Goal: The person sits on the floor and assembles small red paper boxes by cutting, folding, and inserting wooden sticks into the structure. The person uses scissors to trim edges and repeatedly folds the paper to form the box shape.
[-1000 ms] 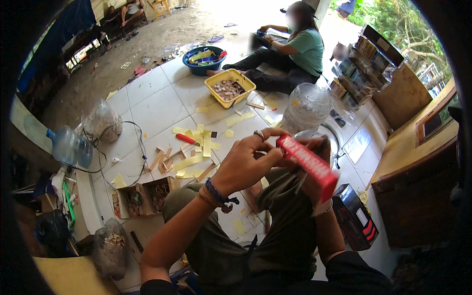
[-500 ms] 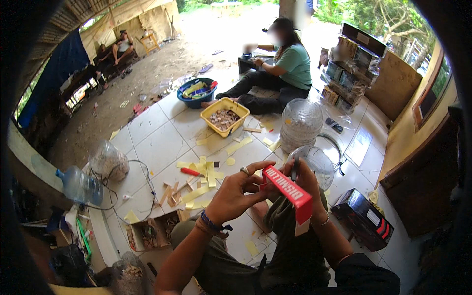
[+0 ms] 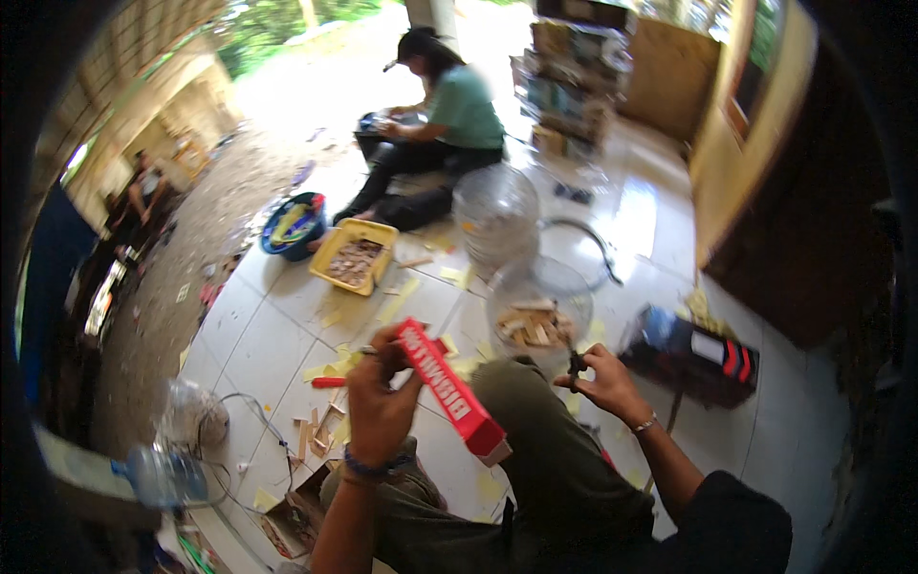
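Observation:
My left hand (image 3: 378, 411) is closed on a long red box (image 3: 449, 385) with white lettering. It slants down to the right, above my raised knee. In my right hand (image 3: 612, 385) are black scissors (image 3: 576, 371), gripped by the handles; their blades are hard to make out. Just beyond the scissors stands a clear plastic container (image 3: 585, 308) with wooden pieces (image 3: 535, 325) in it. Strips of yellow paper (image 3: 337, 368) and a red-handled tool (image 3: 328, 382) lie on the tiles past my left hand.
A yellow basin (image 3: 384, 231) of small pieces and a blue basin (image 3: 273, 247) stand farther off. Beyond them sits a person in a green shirt (image 3: 464, 105). A large clear bottle (image 3: 495, 215) and a black box (image 3: 688, 356) stand to the right, a blue water bottle (image 3: 172, 476) to the left.
My hands have moved apart: the left went left with the red box, the right moved off the box with the scissors. The view has swung right, and the wooden pieces now show.

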A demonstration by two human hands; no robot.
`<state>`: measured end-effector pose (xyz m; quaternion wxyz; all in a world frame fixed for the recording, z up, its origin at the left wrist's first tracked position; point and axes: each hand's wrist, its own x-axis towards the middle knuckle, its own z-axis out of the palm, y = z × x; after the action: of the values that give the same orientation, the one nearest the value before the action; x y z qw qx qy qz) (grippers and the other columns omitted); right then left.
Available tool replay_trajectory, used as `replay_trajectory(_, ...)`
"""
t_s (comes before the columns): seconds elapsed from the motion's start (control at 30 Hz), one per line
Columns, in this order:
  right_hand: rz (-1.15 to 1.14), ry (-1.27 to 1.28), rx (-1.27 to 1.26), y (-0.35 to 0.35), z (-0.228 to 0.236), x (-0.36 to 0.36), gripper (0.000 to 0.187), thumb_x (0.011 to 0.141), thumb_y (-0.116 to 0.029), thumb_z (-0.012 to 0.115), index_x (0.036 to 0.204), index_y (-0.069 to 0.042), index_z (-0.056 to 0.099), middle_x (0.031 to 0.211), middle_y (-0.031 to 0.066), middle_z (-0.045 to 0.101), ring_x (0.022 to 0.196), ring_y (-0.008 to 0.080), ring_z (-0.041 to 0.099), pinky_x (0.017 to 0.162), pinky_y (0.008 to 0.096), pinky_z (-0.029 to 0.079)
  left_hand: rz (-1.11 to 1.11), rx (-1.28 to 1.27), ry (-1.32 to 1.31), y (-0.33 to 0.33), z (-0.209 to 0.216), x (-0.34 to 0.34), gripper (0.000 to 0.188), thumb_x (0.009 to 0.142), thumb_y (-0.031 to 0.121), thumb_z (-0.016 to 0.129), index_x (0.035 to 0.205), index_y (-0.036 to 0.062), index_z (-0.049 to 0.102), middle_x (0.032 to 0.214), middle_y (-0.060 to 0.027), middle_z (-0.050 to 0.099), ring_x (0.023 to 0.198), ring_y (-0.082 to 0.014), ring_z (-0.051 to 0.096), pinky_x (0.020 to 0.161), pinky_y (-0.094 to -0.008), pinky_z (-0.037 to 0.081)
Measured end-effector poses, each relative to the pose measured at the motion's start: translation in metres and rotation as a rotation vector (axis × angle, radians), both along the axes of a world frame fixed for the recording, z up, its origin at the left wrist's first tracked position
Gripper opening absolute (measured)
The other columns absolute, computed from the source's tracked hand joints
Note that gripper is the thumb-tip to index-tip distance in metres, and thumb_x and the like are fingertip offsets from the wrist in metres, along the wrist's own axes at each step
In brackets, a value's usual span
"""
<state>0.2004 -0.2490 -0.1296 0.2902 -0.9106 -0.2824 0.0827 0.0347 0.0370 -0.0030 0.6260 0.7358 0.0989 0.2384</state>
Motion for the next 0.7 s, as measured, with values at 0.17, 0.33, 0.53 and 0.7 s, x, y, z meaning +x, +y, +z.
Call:
replay_trajectory(0.17,0.077,0.413,-0.539,-0.099,-0.178,-0.063,0.037,0.081,-0.053,0.074,0.073,-0.017,0.080,0.067,0.0037,0.069,0.065,0.0247,0.068,0.059,0.0399,0.051,0.099,-0.048,0.096,-0.020,-0.002,0.004,0.029,0.089,0.006,0.076,0.115,0.0022,0.062,0.095,-0.0047,0.068,0.087,-0.0145,0.067,0.076,-0.0277,0.056)
replay_trajectory(0.33,0.147,0.455,-0.805,-0.175,-0.315,-0.177,0.029,0.083,-0.036,0.067,0.092,-0.010,0.078,0.086,0.0141,0.073,0.083,0.0323,0.072,0.073,0.0468,0.055,0.151,0.214,0.260,-0.025,-0.003,0.012,0.014,0.095,0.003,0.069,0.108,-0.0008,0.064,0.096,-0.0064,0.066,0.090,-0.0126,0.063,0.081,-0.0263,0.051)
replay_trajectory(0.53,-0.112,0.463,-0.632,-0.200,-0.313,-0.204,0.031,0.075,-0.035,0.078,0.093,-0.009,0.077,0.085,0.0153,0.073,0.086,0.0324,0.073,0.070,0.0468,0.058,0.069,0.251,0.062,-0.022,-0.030,0.012,0.015,0.095,0.001,0.066,0.109,-0.0020,0.063,0.107,-0.0136,0.070,0.101,-0.0208,0.066,0.092,-0.0349,0.054)
replay_trajectory(0.7,-0.332,0.720,-0.380,-0.208,-0.287,-0.200,0.038,0.070,-0.041,0.081,0.090,-0.009,0.075,0.086,0.0177,0.072,0.087,0.0358,0.070,0.076,0.0493,0.054,0.110,0.220,0.065,0.001,-0.044,0.013,0.020,0.096,0.002,0.065,0.115,-0.0012,0.066,0.106,-0.0127,0.071,0.101,-0.0211,0.067,0.095,-0.0365,0.054)
